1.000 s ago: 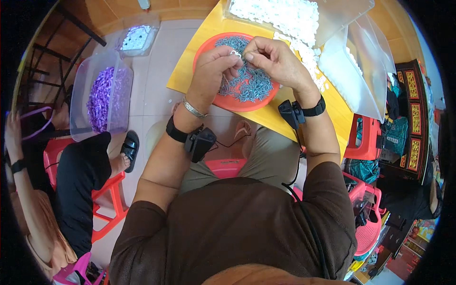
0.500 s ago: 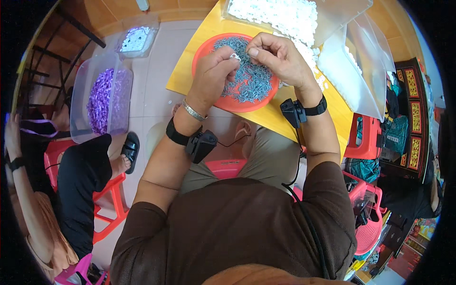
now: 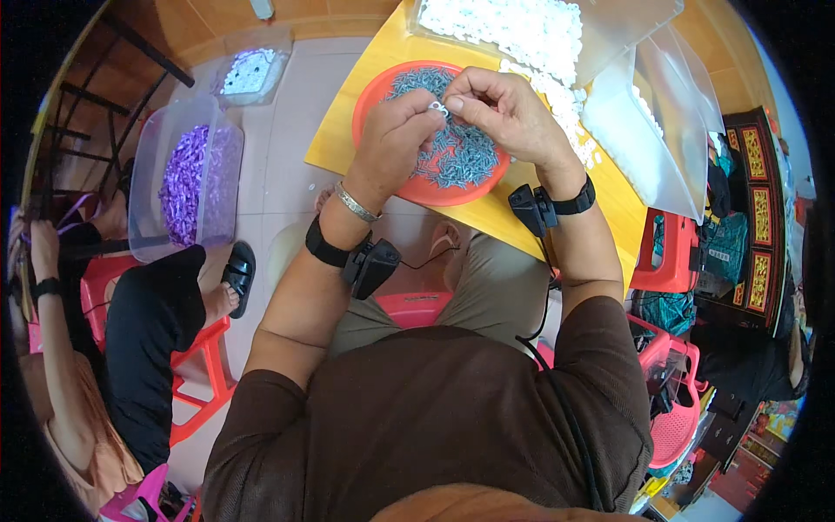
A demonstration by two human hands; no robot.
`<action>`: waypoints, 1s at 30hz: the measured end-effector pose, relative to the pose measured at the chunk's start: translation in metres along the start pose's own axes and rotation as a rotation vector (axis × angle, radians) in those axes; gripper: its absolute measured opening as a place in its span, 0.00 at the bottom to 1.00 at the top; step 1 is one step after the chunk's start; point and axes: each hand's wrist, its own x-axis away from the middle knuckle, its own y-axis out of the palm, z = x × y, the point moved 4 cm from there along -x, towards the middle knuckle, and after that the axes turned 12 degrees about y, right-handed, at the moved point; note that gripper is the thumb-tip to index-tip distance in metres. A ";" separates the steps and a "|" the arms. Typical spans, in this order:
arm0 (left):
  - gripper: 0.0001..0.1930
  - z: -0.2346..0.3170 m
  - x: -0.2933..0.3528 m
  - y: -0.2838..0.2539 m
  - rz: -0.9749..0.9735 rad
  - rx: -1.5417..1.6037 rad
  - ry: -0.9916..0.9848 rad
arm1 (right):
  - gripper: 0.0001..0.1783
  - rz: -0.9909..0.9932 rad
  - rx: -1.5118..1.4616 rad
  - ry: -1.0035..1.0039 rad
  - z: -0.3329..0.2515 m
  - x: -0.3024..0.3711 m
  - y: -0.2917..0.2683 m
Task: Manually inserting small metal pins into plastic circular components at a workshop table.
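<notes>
Both hands — left hand point(image 3: 396, 143), right hand point(image 3: 504, 113) — pinch one small white piece point(image 3: 437, 108) between their fingertips, above one orange tray point(image 3: 374, 83) of grey screws point(image 3: 465, 157) on the yellow surface point(image 3: 335, 148).

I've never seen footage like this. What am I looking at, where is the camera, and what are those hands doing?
No machine here: a person wears a wide-angle camera on the head, looking down, so edges bend. The left hand and right hand meet over an orange plate heaped with small grey metal pieces, pinching a small white part between them. The plate sits on a yellow table beside a pile of white parts. Black bands sit on both wrists. At left, another person sits by a clear tub of purple pieces.
</notes>
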 end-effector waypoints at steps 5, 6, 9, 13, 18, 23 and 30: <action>0.10 0.001 0.000 -0.001 -0.008 -0.025 0.004 | 0.08 0.009 -0.017 -0.011 0.000 0.000 -0.003; 0.10 0.000 0.000 -0.001 -0.009 -0.018 0.001 | 0.08 0.001 -0.024 -0.010 0.001 -0.001 -0.003; 0.09 -0.002 0.000 -0.001 -0.014 -0.015 0.011 | 0.08 -0.016 -0.032 -0.008 -0.002 0.000 -0.001; 0.09 -0.002 0.001 0.001 -0.002 0.012 -0.018 | 0.08 -0.027 -0.011 0.024 -0.001 0.001 -0.001; 0.09 0.000 0.001 0.002 0.006 -0.022 -0.026 | 0.08 0.018 0.115 -0.018 0.000 0.000 -0.001; 0.09 -0.003 0.003 0.000 0.001 -0.100 0.050 | 0.08 0.060 0.217 -0.057 -0.007 0.000 0.002; 0.10 -0.005 0.003 0.002 -0.001 -0.016 -0.032 | 0.08 0.056 0.367 -0.076 -0.010 0.002 0.003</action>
